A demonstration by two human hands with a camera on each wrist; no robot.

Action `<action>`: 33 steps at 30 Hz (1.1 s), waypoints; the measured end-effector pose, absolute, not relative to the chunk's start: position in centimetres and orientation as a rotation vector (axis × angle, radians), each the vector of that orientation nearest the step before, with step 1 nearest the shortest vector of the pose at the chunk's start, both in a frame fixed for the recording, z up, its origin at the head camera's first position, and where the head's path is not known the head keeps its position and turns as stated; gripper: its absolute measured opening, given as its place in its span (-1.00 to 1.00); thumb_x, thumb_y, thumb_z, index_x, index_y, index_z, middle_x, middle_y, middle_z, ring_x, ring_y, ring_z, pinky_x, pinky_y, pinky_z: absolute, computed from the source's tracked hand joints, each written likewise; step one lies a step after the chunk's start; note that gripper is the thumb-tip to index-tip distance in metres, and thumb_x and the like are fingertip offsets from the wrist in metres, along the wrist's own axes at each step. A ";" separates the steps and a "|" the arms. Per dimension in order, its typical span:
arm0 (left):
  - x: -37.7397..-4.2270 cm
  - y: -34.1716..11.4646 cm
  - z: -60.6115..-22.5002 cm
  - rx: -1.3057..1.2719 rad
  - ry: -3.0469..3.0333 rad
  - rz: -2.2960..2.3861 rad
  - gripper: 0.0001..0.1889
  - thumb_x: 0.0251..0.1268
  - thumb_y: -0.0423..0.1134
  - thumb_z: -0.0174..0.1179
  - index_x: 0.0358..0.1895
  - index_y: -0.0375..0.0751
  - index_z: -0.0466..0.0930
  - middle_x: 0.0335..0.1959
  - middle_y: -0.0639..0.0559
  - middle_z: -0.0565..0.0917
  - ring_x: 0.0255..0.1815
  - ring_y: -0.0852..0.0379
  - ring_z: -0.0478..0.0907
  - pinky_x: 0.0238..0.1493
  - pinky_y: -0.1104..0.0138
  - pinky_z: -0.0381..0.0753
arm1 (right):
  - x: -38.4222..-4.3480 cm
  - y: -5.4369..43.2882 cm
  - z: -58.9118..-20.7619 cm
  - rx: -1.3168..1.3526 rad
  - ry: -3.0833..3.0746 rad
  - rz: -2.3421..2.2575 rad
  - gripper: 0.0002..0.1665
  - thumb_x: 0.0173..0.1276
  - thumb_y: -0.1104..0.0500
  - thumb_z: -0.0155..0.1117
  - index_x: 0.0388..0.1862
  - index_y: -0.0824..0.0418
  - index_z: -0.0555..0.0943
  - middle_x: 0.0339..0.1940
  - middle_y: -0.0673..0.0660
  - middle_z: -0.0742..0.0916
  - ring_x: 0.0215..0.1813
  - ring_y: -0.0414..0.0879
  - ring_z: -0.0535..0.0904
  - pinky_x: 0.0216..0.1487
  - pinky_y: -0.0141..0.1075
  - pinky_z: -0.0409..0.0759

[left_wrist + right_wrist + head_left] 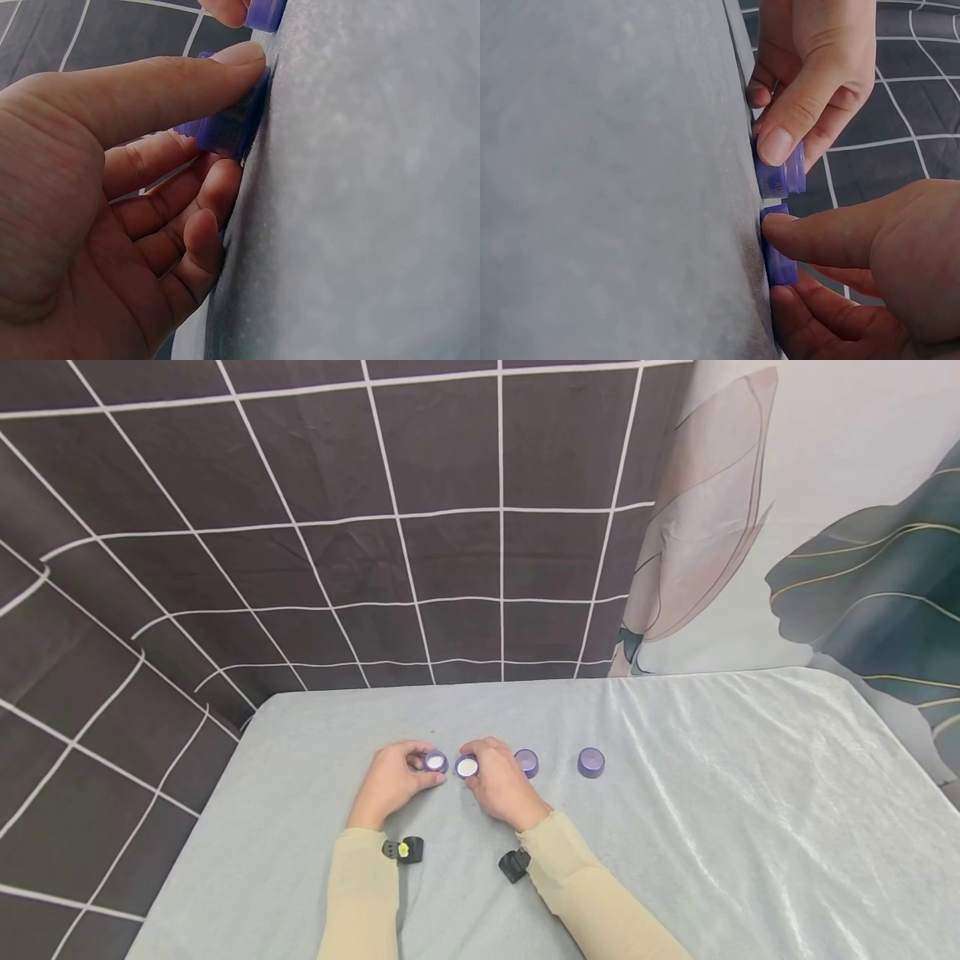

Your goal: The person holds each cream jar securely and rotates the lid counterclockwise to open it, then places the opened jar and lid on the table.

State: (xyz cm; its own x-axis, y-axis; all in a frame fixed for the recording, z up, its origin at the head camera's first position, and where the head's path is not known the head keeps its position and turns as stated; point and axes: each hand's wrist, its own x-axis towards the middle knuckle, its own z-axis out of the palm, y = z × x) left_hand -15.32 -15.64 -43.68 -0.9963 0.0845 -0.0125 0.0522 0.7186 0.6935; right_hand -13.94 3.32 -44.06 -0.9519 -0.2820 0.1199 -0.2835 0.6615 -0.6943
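Observation:
My left hand [396, 781] pinches a small purple jar [229, 127] between thumb and fingers. The jar stands on the table with its stepped neck up, and white shows in its top in the head view. Close to its right, my right hand [504, 783] grips a purple lid [783, 262] by its sides. That lid lies with its white inside facing up, low on the cloth. A narrow gap separates jar and lid. Just right of the right hand sits a purple round piece [527, 763], partly hidden by the hand. Farther right is a similar purple round piece [591, 762].
A pale, shiny cloth [735, 810] with wrinkles covers the table. Behind it hangs a dark curtain with white grid lines [442, 560], and a leaf-patterned curtain [720, 527] at the right. Each wrist wears a small black camera [412, 850].

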 end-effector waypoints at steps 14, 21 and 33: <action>-15.4 -15.6 -43.6 0.106 2.863 1.163 -0.56 -0.07 -0.28 0.58 -0.03 -0.23 0.73 -0.35 0.06 0.67 -0.29 0.14 0.55 -0.15 0.19 0.56 | -13.9 3.3 -44.0 0.508 -2.871 1.176 -0.51 0.18 0.39 0.43 0.12 0.35 0.61 0.09 0.26 0.68 0.23 0.20 0.55 0.30 -0.01 0.46; -15.4 -15.7 -43.8 0.114 2.855 1.177 -0.55 -0.09 -0.28 0.58 -0.03 -0.24 0.73 -0.33 0.06 0.68 -0.27 0.14 0.56 -0.14 0.19 0.57 | -13.9 3.3 -43.9 0.524 -2.870 1.173 -0.50 0.18 0.36 0.44 0.14 0.35 0.60 0.10 0.26 0.67 0.22 0.19 0.55 0.29 -0.01 0.46; -15.5 -15.8 -43.9 0.124 2.850 1.178 -0.53 -0.09 -0.28 0.58 0.00 -0.22 0.73 -0.34 0.07 0.67 -0.28 0.14 0.56 -0.12 0.17 0.56 | -13.7 3.3 -43.4 0.539 -2.863 1.169 -0.49 0.18 0.32 0.45 0.14 0.36 0.60 0.11 0.26 0.67 0.22 0.19 0.55 0.28 -0.01 0.47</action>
